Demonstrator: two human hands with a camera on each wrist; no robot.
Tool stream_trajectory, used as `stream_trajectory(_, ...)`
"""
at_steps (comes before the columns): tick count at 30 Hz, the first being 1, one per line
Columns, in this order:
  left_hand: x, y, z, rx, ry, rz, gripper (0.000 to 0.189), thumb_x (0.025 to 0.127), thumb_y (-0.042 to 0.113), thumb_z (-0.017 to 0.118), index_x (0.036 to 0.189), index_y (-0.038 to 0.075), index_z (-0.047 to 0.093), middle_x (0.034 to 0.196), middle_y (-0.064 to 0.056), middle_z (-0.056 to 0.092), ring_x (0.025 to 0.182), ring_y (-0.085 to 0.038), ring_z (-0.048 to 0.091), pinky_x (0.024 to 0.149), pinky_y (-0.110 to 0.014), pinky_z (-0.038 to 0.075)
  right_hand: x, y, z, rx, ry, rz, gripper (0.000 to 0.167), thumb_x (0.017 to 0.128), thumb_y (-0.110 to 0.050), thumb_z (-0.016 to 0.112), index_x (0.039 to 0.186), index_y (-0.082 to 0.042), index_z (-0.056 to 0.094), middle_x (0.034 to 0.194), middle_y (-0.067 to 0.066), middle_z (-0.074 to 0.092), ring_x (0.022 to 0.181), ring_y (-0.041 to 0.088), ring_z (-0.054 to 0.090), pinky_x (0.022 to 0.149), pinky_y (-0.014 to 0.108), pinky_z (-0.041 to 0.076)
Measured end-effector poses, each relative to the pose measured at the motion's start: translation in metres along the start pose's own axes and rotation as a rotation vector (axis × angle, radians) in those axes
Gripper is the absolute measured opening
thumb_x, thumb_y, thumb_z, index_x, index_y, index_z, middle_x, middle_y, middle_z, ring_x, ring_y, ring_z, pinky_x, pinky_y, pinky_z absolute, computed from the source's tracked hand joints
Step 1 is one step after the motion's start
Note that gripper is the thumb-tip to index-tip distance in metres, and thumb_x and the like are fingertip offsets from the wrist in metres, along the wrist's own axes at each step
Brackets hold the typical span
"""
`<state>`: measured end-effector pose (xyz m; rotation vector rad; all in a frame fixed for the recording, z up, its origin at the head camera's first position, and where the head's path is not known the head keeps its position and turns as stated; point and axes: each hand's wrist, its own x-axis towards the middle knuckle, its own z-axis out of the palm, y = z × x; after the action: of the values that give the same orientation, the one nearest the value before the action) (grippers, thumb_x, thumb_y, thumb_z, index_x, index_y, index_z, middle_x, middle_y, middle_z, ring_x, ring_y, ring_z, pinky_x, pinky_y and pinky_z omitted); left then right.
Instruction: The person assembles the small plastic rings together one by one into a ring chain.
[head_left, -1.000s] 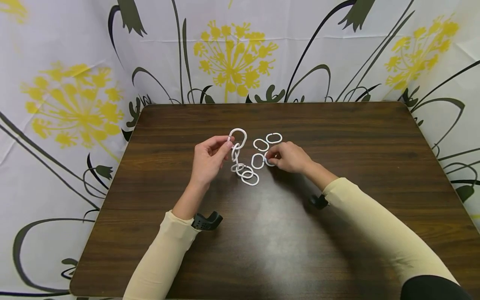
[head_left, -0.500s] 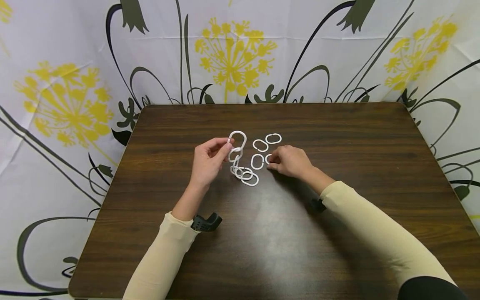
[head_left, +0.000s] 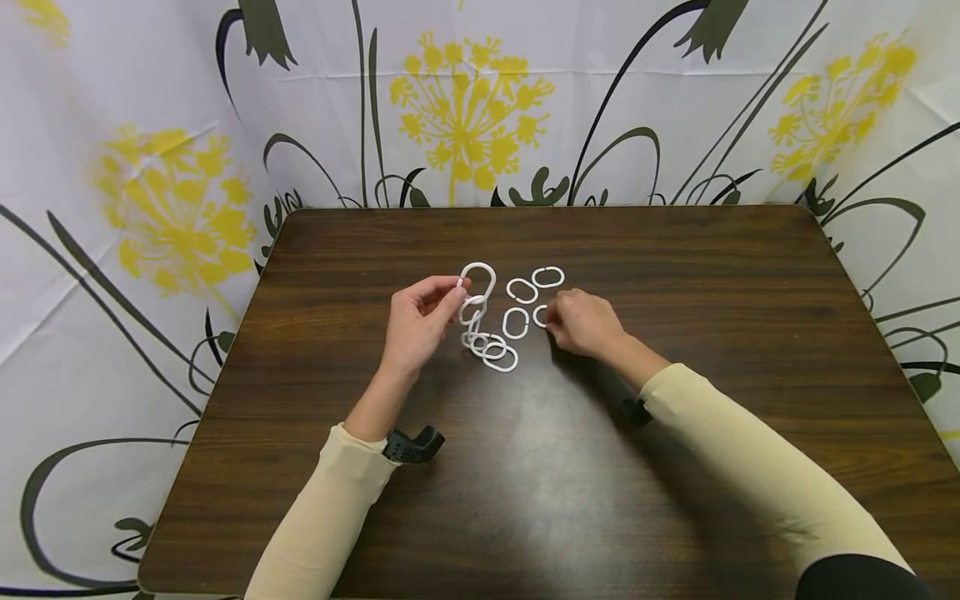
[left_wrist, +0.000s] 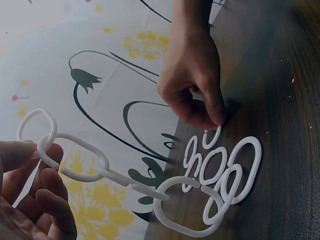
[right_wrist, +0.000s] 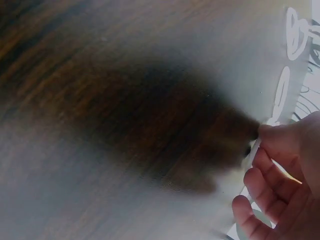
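Observation:
A chain of several white plastic shower curtain rings [head_left: 477, 264] hangs from my left hand [head_left: 417, 323], its lower rings lying on the table. Thumb and fingertips of that hand pinch the top ring; in the left wrist view the rings [left_wrist: 182, 231] are oval, some showing a small gap. To the right, my right hand [head_left: 587, 325] is low over the table, thumb and fingers at the right end of a loose ring [head_left: 535, 316]. The right wrist view shows the fingertips pinching its edge, other fingers loosely bent. That ring's right part is hidden behind the fingers.
Between the hands lie loose rings: one [head_left: 505, 323] beside the chain, another [head_left: 522, 280] behind it, and a third [head_left: 549, 268] farther back. The brown wooden table [head_left: 675, 250] ends at a flower-patterned curtain [head_left: 600, 50].
The right hand has shifted slightly right, uncovering more of the loose ring's left side. The left hand has sunk a little and the chain's lower rings have bunched closer together.

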<state>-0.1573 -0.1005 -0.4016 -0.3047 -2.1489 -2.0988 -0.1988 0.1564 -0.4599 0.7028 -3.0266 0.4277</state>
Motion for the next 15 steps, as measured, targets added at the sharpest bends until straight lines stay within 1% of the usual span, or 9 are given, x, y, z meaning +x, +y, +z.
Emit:
stream_trajectory(4,0.001,0.0,-0.001,0.01,-0.002,-0.002,0.02,0.093,0.009,0.068,0.107,-0.005,0.07,0.092,0.005,0.072,0.059,-0.012,0.053,0.042,-0.017,0.036,0.001,0.0,0.0,0.005,-0.02,0.009,0.005,0.085,-0.015,0.067,0.086,-0.014,0.072,0.085,0.002,0.065,0.083,0.023,0.062,0.068,0.045,0.053)
stream_trajectory(6,0.001,0.0,-0.002,0.015,-0.004,-0.006,0.02,0.093,0.009,0.068,0.108,-0.005,0.071,0.091,0.005,0.072,0.059,-0.012,0.053,0.042,-0.017,0.036,0.002,-0.001,-0.003,0.041,-0.022,0.027,0.005,0.086,-0.015,0.066,0.086,-0.013,0.071,0.082,0.001,0.065,0.079,0.022,0.062,0.066,0.043,0.052)
stream_trajectory(9,0.002,0.0,-0.002,0.02,-0.012,-0.013,0.021,0.093,0.009,0.068,0.109,-0.005,0.071,0.092,0.006,0.071,0.061,-0.016,0.053,0.042,-0.018,0.035,0.003,-0.002,-0.008,0.118,-0.01,0.052,0.006,0.088,-0.015,0.064,0.088,-0.012,0.069,0.078,0.001,0.064,0.072,0.02,0.06,0.065,0.04,0.05)
stream_trajectory(12,0.003,0.0,-0.003,0.019,-0.018,-0.016,0.021,0.093,0.006,0.067,0.11,-0.006,0.07,0.091,0.007,0.07,0.061,-0.017,0.053,0.041,-0.017,0.035,0.005,-0.004,-0.015,0.194,0.029,0.063,0.007,0.091,-0.016,0.064,0.092,-0.011,0.069,0.077,0.0,0.065,0.07,0.019,0.059,0.065,0.038,0.048)
stream_trajectory(15,0.004,0.003,-0.004,0.019,-0.022,-0.023,0.02,0.093,0.003,0.065,0.109,-0.009,0.069,0.089,0.008,0.069,0.059,-0.014,0.052,0.042,-0.017,0.035,0.007,-0.009,-0.024,0.248,0.095,0.059,0.01,0.093,-0.018,0.064,0.095,-0.011,0.07,0.077,-0.001,0.065,0.068,0.017,0.059,0.064,0.037,0.047)
